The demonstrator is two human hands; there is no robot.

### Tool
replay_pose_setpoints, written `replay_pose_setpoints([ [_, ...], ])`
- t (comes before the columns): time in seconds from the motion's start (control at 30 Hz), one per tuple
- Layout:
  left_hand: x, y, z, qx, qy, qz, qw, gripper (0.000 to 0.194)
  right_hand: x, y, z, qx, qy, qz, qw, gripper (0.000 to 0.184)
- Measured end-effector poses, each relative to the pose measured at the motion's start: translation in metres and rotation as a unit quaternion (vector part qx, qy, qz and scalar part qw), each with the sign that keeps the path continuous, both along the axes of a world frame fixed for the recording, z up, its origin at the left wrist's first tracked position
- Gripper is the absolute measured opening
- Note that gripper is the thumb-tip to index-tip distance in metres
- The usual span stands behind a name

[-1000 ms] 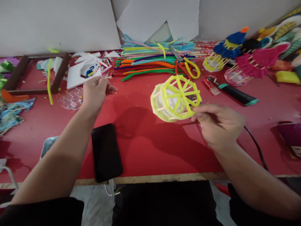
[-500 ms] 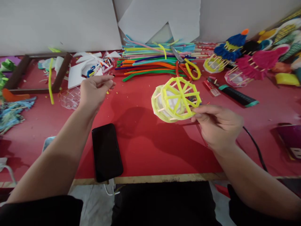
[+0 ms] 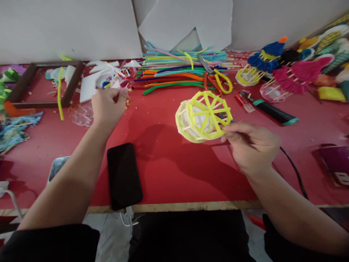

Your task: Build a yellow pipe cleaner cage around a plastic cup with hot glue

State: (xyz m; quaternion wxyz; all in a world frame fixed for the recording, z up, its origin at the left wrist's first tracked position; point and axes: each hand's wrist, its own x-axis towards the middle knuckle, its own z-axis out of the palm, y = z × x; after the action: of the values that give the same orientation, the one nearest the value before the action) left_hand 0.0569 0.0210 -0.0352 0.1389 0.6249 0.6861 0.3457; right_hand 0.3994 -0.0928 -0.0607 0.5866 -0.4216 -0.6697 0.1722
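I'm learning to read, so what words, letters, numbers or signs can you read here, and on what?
"B", it seems, in white on the purple thing, cut off by the picture's edge.
Red-and-clear packet: any print is too small to read.
Nothing else readable, including on the yellow frame.

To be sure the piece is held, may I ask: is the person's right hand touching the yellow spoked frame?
Touching. The head view shows the right hand pinching the frame at its lower right edge, with thumb and fingertip against it.
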Motion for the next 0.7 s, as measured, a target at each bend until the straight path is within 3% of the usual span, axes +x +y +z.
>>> replay_pose_setpoints([
  [0.03, 0.001, -0.001, 0.001, 0.005, -0.006, -0.007, 1.000, 0.021, 0.000, 0.000, 0.000, 0.001, 0.002, 0.002, 1.000, 0.019],
  [0.1, 0.004, -0.004, 0.003, 0.037, -0.007, -0.054, 0.998, 0.068, 0.000, 0.000, 0.000, 0.002, 0.004, 0.007, 1.000, 0.021],
  [0.13, 0.006, -0.005, 0.006, 0.060, 0.000, -0.080, 0.995, 0.078, 0.000, 0.000, 0.000, 0.003, 0.004, 0.009, 1.000, 0.022],
  [0.17, 0.010, -0.008, 0.008, 0.081, 0.009, -0.101, 0.992, 0.073, 0.001, 0.000, 0.000, 0.004, 0.005, 0.012, 1.000, 0.023],
  [0.23, 0.020, -0.015, 0.015, 0.110, 0.016, -0.124, 0.986, 0.038, 0.002, -0.001, -0.001, 0.008, 0.007, 0.018, 1.000, 0.024],
  [0.3, 0.035, -0.027, 0.022, 0.116, -0.016, -0.154, 0.981, 0.019, 0.002, -0.001, -0.001, 0.009, 0.007, 0.023, 1.000, 0.025],
  [0.4, 0.063, -0.054, 0.031, 0.046, -0.151, -0.205, 0.966, 0.013, 0.003, -0.002, 0.000, 0.015, -0.002, 0.030, 0.999, 0.031],
  [0.5, 0.086, -0.084, 0.037, -0.048, -0.299, -0.192, 0.934, 0.008, 0.001, -0.002, 0.004, 0.052, -0.044, 0.028, 0.997, 0.038],
  [0.6, 0.099, -0.104, 0.040, -0.135, -0.387, -0.191, 0.892, 0.007, -0.001, -0.002, 0.008, 0.100, -0.108, 0.012, 0.989, 0.040],
  [0.7, 0.103, -0.111, 0.041, -0.179, -0.429, -0.175, 0.868, 0.008, -0.001, -0.003, 0.008, 0.130, -0.141, 0.003, 0.982, 0.042],
])
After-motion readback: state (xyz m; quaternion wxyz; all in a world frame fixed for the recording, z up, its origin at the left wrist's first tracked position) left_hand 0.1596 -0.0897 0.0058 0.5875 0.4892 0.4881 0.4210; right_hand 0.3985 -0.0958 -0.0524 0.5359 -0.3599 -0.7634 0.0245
